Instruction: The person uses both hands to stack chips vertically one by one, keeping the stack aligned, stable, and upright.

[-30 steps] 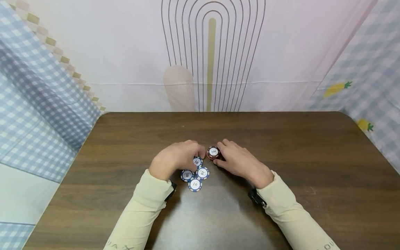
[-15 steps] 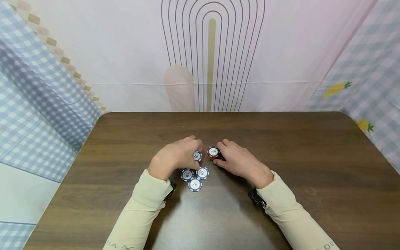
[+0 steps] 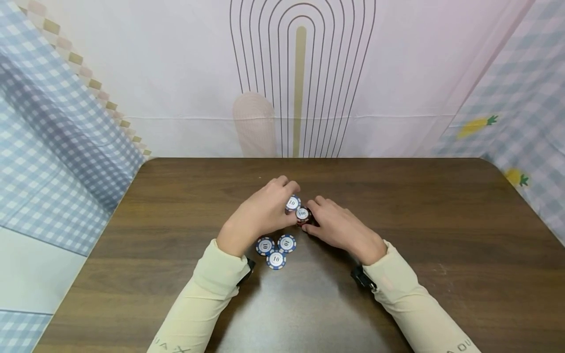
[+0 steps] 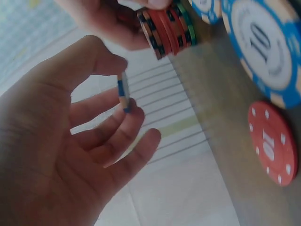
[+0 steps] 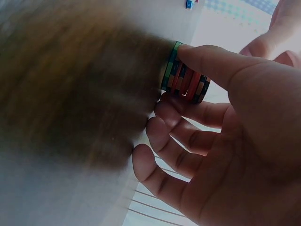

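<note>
Between thumb and fingertips my left hand (image 3: 265,208) pinches a blue-and-white poker chip (image 3: 293,202) marked 10; the left wrist view shows that chip (image 4: 123,92) edge-on, raised off the table. Just right of it stands a short stack of poker chips (image 3: 303,214) with a black 100 chip on top. My right hand (image 3: 340,225) holds the stack's side, thumb and index finger around it. In the right wrist view the stack (image 5: 186,75) has a green chip lowest, with red and dark chips above, and the other fingertips rest on the table.
Three blue 10 chips (image 3: 275,259) lie in a cluster nearer me, below the left hand. A red chip (image 4: 273,142) marked 10 lies on the wooden table (image 3: 397,196) in the left wrist view. Patterned curtains (image 3: 176,73) hang behind the table.
My left hand has lifted a blue 10 chip from the cluster and moved it away from me and right, up to the stack. My right hand has stayed at the stack.
</note>
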{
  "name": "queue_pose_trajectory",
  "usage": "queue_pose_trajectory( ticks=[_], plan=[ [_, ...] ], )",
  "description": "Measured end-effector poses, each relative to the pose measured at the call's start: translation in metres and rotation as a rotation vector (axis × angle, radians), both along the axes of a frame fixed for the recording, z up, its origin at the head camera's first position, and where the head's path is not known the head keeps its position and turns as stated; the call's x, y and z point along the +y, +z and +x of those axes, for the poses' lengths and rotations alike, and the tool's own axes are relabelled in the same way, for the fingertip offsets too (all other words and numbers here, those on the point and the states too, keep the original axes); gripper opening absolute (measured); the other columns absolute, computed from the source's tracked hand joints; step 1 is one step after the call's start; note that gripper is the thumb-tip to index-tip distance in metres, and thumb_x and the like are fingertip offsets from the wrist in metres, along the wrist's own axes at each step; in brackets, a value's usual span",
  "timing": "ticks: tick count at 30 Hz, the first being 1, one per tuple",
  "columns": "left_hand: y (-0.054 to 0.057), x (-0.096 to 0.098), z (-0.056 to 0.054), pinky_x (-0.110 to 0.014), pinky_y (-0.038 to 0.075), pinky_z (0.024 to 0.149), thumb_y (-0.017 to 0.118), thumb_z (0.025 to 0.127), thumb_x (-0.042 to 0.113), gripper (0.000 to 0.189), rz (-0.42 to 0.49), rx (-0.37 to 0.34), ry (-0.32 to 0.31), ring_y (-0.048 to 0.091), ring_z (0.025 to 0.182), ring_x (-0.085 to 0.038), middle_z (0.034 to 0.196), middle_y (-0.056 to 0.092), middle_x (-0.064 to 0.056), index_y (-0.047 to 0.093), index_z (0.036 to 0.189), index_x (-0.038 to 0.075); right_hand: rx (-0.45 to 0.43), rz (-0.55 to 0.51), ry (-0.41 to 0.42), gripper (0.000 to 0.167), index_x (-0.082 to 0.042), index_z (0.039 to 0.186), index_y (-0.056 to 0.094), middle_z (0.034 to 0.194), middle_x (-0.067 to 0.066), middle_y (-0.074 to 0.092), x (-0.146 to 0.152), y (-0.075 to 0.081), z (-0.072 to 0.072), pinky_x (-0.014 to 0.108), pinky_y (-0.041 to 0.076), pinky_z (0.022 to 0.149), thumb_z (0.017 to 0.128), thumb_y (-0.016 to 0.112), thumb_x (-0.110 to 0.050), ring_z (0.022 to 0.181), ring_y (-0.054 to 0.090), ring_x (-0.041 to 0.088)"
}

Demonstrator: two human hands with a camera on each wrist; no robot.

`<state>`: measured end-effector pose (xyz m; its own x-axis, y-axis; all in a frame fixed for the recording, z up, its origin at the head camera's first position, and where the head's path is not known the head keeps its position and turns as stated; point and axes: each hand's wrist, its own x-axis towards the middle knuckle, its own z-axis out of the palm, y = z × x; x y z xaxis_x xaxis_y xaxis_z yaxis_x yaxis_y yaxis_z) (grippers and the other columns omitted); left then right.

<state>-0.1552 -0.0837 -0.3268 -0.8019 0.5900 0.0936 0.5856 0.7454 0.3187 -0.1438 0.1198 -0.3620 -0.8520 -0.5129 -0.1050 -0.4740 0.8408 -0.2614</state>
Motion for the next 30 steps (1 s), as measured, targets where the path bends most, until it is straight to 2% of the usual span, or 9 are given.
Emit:
queue_pose_trajectory(
  ticks=[5, 9, 15, 21, 26, 30],
  plan=[
    [-0.005, 0.007, -0.001, -0.041, 0.054, 0.102, 0.077, 0.090, 0.015, 0.053, 0.046, -0.034, 0.003, 0.065, 0.116, -0.031, 0.129, 0.064, -0.018, 0.061, 0.137, -0.002, -0.006, 0.005, 0.003, 0.031, -0.004, 0.116, 0.061, 0.105, 0.010, 0.058, 0.000, 0.000, 0.000, 0.046, 0.054, 0.072, 0.102, 0.072, -0.030, 0.091, 0.059, 0.026],
    [-0.009, 0.009, -0.001, -0.043, 0.055, 0.101, 0.078, 0.093, 0.021, 0.055, 0.042, -0.065, 0.022, 0.066, 0.121, -0.028, 0.134, 0.066, -0.015, 0.059, 0.141, 0.002, -0.014, 0.008, -0.001, 0.032, -0.003, 0.118, 0.061, 0.106, 0.011, 0.058, 0.000, 0.001, 0.000, 0.048, 0.055, 0.075, 0.102, 0.071, -0.029, 0.093, 0.059, 0.027],
    [-0.014, 0.010, 0.002, -0.046, 0.059, 0.093, 0.079, 0.094, 0.031, 0.056, -0.003, -0.046, 0.026, 0.066, 0.121, -0.024, 0.135, 0.067, -0.007, 0.060, 0.142, 0.012, -0.025, 0.010, -0.005, 0.030, -0.003, 0.117, 0.061, 0.106, 0.011, 0.058, 0.000, 0.001, 0.000, 0.047, 0.055, 0.074, 0.102, 0.070, -0.028, 0.092, 0.059, 0.026],
    [-0.016, 0.011, 0.003, -0.045, 0.059, 0.091, 0.080, 0.094, 0.031, 0.055, 0.010, -0.054, 0.027, 0.067, 0.118, -0.020, 0.131, 0.068, -0.004, 0.060, 0.142, 0.014, -0.011, 0.005, -0.006, 0.028, -0.005, 0.114, 0.061, 0.104, 0.010, 0.058, 0.001, -0.001, 0.001, 0.047, 0.054, 0.073, 0.102, 0.070, -0.029, 0.090, 0.059, 0.026],
    [-0.016, 0.012, 0.003, -0.045, 0.058, 0.090, 0.080, 0.095, 0.029, 0.051, -0.003, -0.061, 0.015, 0.066, 0.116, -0.019, 0.127, 0.069, -0.003, 0.062, 0.141, 0.015, -0.022, 0.003, -0.005, 0.032, -0.003, 0.118, 0.060, 0.108, 0.011, 0.059, 0.002, 0.000, 0.000, 0.047, 0.055, 0.076, 0.103, 0.069, -0.029, 0.093, 0.059, 0.026],
    [-0.016, 0.011, 0.002, -0.044, 0.058, 0.090, 0.079, 0.097, 0.028, 0.048, -0.015, -0.096, 0.012, 0.067, 0.115, -0.019, 0.127, 0.069, -0.003, 0.062, 0.140, 0.015, -0.016, 0.001, 0.006, 0.034, -0.002, 0.121, 0.060, 0.108, 0.011, 0.059, 0.002, 0.000, 0.000, 0.047, 0.055, 0.077, 0.103, 0.069, -0.030, 0.094, 0.059, 0.026]
  ],
)
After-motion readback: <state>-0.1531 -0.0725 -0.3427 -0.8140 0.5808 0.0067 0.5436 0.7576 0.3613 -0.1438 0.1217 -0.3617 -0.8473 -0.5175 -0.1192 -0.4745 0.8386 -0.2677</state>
